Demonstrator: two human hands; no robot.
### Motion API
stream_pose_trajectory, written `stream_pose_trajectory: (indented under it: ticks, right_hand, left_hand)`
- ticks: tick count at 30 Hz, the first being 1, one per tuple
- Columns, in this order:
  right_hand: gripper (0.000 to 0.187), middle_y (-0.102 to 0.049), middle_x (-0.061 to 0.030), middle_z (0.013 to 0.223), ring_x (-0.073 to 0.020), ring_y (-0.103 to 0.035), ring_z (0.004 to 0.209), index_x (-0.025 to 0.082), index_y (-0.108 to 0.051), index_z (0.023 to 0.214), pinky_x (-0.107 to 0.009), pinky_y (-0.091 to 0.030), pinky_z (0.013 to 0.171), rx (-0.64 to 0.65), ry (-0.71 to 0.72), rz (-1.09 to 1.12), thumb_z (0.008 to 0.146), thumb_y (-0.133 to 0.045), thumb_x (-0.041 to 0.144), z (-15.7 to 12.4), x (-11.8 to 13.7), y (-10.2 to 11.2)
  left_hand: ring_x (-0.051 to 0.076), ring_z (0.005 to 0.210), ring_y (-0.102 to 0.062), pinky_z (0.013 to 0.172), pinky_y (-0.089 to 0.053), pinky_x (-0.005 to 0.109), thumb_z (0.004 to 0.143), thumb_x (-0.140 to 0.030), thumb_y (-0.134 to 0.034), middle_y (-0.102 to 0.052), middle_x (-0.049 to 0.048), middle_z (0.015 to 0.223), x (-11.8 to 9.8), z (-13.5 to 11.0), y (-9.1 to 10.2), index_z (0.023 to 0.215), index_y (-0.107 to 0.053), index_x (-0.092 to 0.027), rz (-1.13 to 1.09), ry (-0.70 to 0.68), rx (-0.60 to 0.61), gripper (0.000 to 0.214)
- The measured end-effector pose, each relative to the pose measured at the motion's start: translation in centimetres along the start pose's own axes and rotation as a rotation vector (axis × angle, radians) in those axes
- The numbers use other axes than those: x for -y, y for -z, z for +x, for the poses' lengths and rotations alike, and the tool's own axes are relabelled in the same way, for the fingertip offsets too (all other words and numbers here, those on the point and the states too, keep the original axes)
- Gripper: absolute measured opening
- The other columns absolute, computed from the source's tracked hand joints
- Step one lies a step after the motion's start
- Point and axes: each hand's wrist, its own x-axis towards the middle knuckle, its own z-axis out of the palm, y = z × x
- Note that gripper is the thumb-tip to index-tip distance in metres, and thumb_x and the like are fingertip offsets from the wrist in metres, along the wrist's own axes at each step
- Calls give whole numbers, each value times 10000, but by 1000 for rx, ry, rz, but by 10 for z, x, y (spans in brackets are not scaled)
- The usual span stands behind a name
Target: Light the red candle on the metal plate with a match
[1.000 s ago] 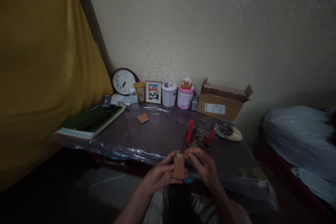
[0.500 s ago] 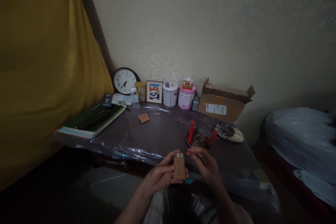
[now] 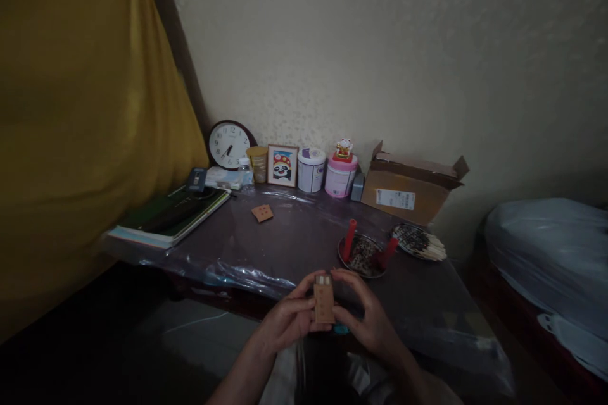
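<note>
A small brown matchbox (image 3: 324, 304) is held upright over the table's front edge, its inner tray partly slid out at the top with pale ends showing. My left hand (image 3: 294, 316) is closed around it from the left. From the right, my right hand (image 3: 365, 313) also grips it, fingertips at the top corner and thumb low on the side. Beyond the hands, two red candles (image 3: 349, 240) stand on a round plate (image 3: 341, 261) covered with dark bits. To its right lies a plate of pale sticks with black ends (image 3: 430, 247).
Two flat brown pieces (image 3: 263, 212) lie mid-table. A green book (image 3: 175, 215) is at left. Along the wall stand a clock (image 3: 231, 144), a panda picture (image 3: 282, 166), a white tin (image 3: 311, 171), a pink tin (image 3: 341, 177) and a cardboard box (image 3: 408, 193).
My right hand has moved left and down, from just beside the matchbox onto its right side. My left hand keeps its hold. The view has shifted slightly.
</note>
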Motion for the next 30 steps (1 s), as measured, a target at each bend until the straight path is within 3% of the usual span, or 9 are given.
stream_pose_trajectory:
  ticks: [4,19,30]
  right_hand:
    - [510,-475,-81,1318,-245,-427,1234,242,-459,1248,-394,-358,1029,23,28,-29,768,-630,252,-1,-1,-2]
    - [664,-400,-76,1376,-230,-359,1285,257,-374,1320,-370,-318,1061,114,69,-52,732,-677,210,-4,3,-2]
    - [622,-444,-84,1355,-241,-405,1258,257,-411,1303,-388,-350,1038,79,40,-68,742,-677,301,-4,1,-4]
  left_hand:
    - [239,1004,-608,795,-434,371,829,-120,-465,-642,113,1053,0,0,1,1318,-344,-263,14,4,7,523]
    - [257,987,-622,836,-411,400,809,-108,-460,-644,109,1060,2,1,0,1291,-376,-246,-25,-48,34,509]
    - [235,978,-627,812,-428,362,829,-111,-449,-654,94,1039,1,1,1,1222,-450,-240,-45,-36,19,414]
